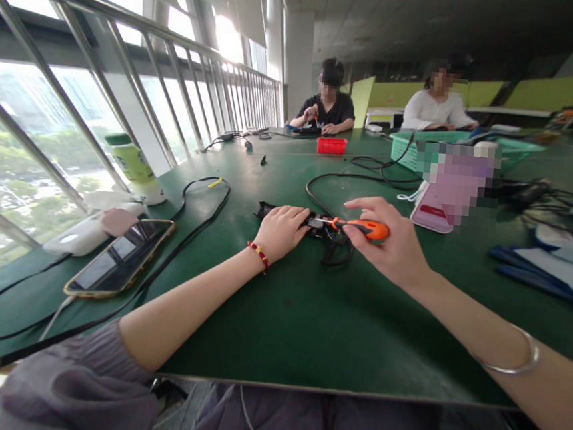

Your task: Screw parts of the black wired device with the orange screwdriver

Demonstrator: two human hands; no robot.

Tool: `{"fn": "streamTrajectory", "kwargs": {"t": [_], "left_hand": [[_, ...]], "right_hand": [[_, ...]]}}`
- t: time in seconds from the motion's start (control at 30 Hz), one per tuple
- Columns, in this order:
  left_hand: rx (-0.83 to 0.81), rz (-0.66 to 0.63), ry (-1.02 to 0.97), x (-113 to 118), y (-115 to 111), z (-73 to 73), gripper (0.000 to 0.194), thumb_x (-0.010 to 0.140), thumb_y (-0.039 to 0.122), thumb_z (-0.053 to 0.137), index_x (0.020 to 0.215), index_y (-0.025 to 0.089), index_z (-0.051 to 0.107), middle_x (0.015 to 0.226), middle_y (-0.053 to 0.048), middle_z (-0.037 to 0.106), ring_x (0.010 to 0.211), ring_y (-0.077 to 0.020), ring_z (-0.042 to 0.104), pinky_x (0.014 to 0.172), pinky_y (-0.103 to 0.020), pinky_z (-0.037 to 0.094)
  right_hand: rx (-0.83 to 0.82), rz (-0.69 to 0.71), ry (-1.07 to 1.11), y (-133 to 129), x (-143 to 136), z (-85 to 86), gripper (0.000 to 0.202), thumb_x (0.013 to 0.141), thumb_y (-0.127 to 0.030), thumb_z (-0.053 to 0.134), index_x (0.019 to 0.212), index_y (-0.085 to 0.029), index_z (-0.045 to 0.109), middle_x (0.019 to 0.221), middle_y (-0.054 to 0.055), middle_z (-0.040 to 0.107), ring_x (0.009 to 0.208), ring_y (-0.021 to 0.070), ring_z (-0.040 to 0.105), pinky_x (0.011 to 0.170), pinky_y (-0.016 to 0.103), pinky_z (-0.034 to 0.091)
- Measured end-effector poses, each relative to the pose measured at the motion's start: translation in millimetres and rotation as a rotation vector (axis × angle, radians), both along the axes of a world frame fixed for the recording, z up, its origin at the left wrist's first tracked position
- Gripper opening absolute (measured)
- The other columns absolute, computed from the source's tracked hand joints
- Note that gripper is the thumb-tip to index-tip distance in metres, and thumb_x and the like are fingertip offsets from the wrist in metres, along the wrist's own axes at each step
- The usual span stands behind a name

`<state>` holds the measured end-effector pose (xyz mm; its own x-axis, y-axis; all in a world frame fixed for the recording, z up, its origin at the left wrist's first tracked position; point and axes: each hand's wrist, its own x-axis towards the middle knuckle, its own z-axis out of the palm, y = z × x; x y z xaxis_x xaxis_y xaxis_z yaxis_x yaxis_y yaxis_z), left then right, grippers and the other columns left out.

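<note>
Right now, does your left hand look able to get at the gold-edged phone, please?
Probably yes: if the left hand lets go of the black device, only a black cable seems to lie between it and the phone.

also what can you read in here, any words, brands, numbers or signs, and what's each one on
None can be read.
Green-capped bottle: label print, too blurred.
Pink case: marking on its red patch, too blurred.
Dark shirt across the table: pale marking, too small.
Screwdriver and black device: no lettering I can make out.
</note>
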<state>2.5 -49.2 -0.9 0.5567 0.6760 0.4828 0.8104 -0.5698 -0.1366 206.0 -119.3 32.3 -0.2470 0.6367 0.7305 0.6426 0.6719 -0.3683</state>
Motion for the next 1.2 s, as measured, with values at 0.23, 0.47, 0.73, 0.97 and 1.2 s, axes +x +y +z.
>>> {"fn": "streamTrajectory", "kwargs": {"t": [0.23,0.47,0.73,0.97,1.2], "left_hand": [[-0.014,0.013,-0.001,1.2,-2.3,2.4,0.037,0.088,0.031,0.045,0.120,0.015,0.053,0.117,-0.008,0.061,0.107,-0.0224,0.055,0.092,-0.037,0.043],[-0.023,-0.005,-0.017,-0.3,-1.7,2.5,0.038,0.088,0.032,0.044,0.121,0.015,0.053,0.118,-0.008,0.061,0.107,-0.0222,0.054,0.093,-0.038,0.042],[-0.020,-0.013,-0.018,-0.5,-1.5,3.0,0.038,0.088,0.032,0.045,0.121,0.015,0.052,0.118,-0.009,0.061,0.108,-0.0226,0.054,0.094,-0.038,0.042],[-0.025,-0.017,-0.027,-1.1,-1.3,3.3,0.038,0.088,0.032,0.044,0.121,0.014,0.053,0.119,-0.009,0.060,0.108,-0.0224,0.054,0.094,-0.038,0.042],[-0.027,-0.024,-0.032,-1.0,-1.7,3.1,0.038,0.088,0.032,0.045,0.121,0.014,0.053,0.119,-0.010,0.060,0.109,-0.0225,0.054,0.094,-0.039,0.042]], "right_hand": [[0.090,0.030,0.065,0.6,-0.4,-1.7,0.040,0.071,-0.017,0.054,0.111,-0.020,0.049,0.097,0.005,0.062,0.086,0.0185,0.060,0.082,0.035,0.046],[0.002,-0.089,0.104,-1.6,-1.8,0.6,0.034,0.077,-0.024,0.052,0.111,-0.021,0.047,0.073,-0.001,0.057,0.073,0.0173,0.060,0.072,0.031,0.046],[-0.083,-0.048,0.097,-3.8,-2.4,4.0,0.023,0.078,-0.029,0.053,0.100,-0.021,0.052,0.072,-0.001,0.058,0.063,0.0143,0.055,0.066,0.030,0.044],[-0.053,-0.016,0.181,-1.5,-3.6,0.8,0.042,0.074,-0.020,0.056,0.114,-0.019,0.044,0.075,-0.002,0.055,0.070,0.0143,0.056,0.071,0.029,0.045],[-0.163,-0.017,0.187,-3.0,-2.7,3.6,0.019,0.079,-0.032,0.055,0.094,-0.021,0.053,0.083,0.001,0.062,0.065,0.0136,0.061,0.067,0.029,0.046]]}}
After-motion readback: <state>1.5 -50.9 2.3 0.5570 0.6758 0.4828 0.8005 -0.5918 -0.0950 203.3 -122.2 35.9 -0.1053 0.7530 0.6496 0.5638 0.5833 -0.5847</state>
